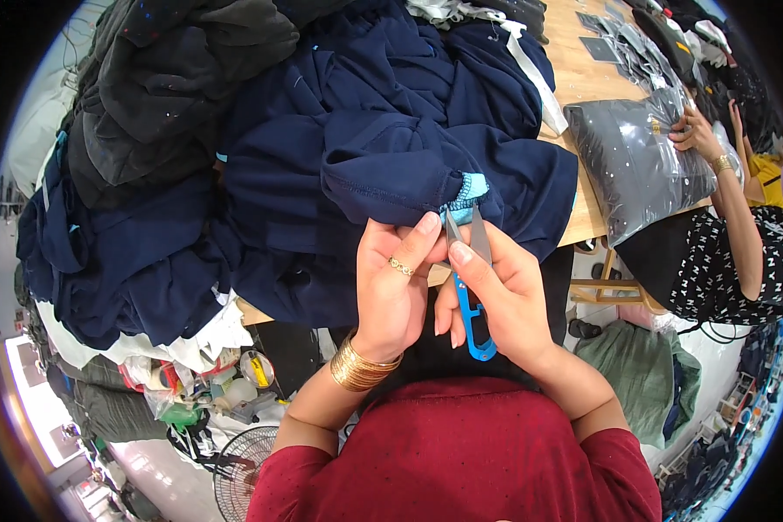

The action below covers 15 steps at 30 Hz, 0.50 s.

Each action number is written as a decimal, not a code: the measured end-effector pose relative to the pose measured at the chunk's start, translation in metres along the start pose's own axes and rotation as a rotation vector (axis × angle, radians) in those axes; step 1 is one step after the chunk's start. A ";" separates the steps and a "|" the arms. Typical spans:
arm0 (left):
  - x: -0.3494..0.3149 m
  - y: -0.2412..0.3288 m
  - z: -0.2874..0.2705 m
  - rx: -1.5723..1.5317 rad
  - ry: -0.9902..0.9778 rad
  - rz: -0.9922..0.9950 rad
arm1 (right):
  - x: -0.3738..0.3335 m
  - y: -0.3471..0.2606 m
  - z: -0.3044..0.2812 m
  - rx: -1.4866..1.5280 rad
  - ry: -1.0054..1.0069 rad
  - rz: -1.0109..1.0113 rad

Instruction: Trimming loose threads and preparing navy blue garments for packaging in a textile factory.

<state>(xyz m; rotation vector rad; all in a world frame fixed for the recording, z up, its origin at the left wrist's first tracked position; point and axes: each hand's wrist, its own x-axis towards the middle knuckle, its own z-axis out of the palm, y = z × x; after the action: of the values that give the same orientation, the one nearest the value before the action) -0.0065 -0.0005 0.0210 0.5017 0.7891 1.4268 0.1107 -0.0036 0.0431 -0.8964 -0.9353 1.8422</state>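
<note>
Mid-frame, the right hand (511, 283) grips blue-handled metal snips (464, 300), pointing upward at the light-blue fabric tab (472, 186), the left hand (390, 283) pinching navy cloth (378, 165) alongside.

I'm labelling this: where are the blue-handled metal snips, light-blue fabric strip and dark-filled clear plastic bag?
Blue-handled metal snips (465, 304): head view, on the handle.
Light-blue fabric strip (473, 186): head view, on its upper part.
Dark-filled clear plastic bag (622, 161): head view, on its broad face.
</note>
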 end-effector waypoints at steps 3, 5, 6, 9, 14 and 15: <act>0.002 -0.001 -0.002 -0.033 -0.037 0.014 | -0.001 -0.002 -0.002 -0.046 -0.001 0.038; 0.001 0.000 -0.001 -0.045 -0.030 0.018 | -0.004 -0.004 -0.002 -0.043 -0.011 0.051; 0.000 0.000 -0.002 -0.043 -0.056 0.017 | -0.004 -0.004 -0.002 -0.043 -0.013 0.051; 0.000 0.000 -0.006 -0.034 -0.103 0.000 | -0.002 -0.002 -0.002 -0.045 -0.008 -0.014; 0.003 -0.001 -0.002 0.005 -0.056 0.024 | -0.002 -0.011 -0.006 -0.096 -0.023 0.020; 0.005 0.002 0.002 0.023 -0.040 0.057 | -0.003 -0.014 -0.008 -0.143 0.005 -0.032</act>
<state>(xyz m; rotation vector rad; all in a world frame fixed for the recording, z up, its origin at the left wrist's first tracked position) -0.0066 0.0044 0.0227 0.5731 0.7651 1.4569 0.1239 0.0002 0.0518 -0.9669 -1.0834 1.7623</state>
